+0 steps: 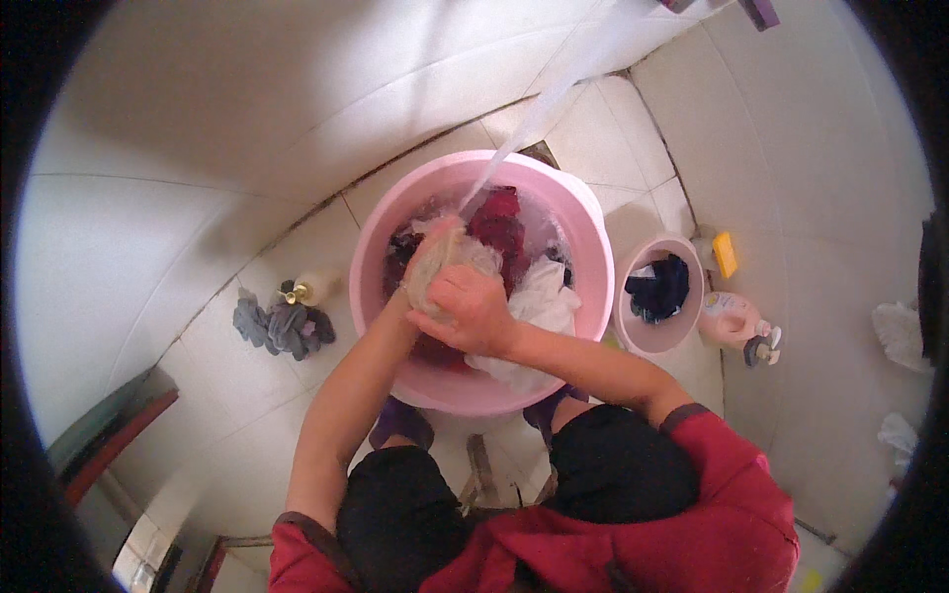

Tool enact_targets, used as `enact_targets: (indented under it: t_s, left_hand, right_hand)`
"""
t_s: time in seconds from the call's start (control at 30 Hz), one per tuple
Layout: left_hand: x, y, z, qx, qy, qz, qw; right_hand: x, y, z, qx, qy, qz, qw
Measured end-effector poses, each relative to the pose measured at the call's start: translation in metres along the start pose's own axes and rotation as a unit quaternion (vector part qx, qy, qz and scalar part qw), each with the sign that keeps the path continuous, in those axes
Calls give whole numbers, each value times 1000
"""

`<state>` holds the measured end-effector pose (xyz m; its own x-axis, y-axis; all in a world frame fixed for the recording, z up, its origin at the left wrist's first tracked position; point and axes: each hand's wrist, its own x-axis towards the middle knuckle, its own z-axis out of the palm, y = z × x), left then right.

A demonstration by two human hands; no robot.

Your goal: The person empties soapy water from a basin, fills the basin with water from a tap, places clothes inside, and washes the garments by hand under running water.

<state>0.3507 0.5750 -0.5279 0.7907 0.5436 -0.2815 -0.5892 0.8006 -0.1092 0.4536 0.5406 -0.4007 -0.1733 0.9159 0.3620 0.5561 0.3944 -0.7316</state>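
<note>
A pale, beige-looking wet cloth [480,259] is bunched between my two hands above a large pink basin [583,222]. My left hand [435,239] grips its far left side, the fingers partly hidden by the cloth. Over its near side, my right hand [467,308] is closed on the fabric. Water from a stream [539,114] comes down beside the left hand into the basin. Below the hands, dark red clothes [497,232] lie in sudsy water, and a white garment [544,296] rests at the basin's right.
A smaller pink bucket [630,331] with dark clothing [660,289] stands to the right. Beside it are a pink pump bottle [732,321] and a yellow object [726,254]. Grey cloths [285,328] and a gold-topped bottle [311,288] sit on the tiled floor at left.
</note>
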Motion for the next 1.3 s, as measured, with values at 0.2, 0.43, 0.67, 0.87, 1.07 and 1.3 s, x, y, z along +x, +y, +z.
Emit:
enact_targets:
  t_s: [0.2,0.43,0.67,0.87,1.07,1.3]
  left_hand:
    - [7,-34,88,178,306,93,930]
    - [3,1,28,194,349,69,914]
    - [10,-5,47,181,362,59,913]
    - [5,7,72,85,106,16,991]
    - [15,-32,107,193,280,88,936]
    - [-11,10,-5,201,356,130,903]
  right_hand:
    - [5,128,0,58,-116,347,929]
    - [-42,135,25,-181,-184,100,961]
    - [-6,95,0,2,-65,240,969]
    - [5,14,-7,-23,-56,4,998]
    - [-7,162,2,25,-189,389,902]
    - [-43,114,32,-204,-274,139,930]
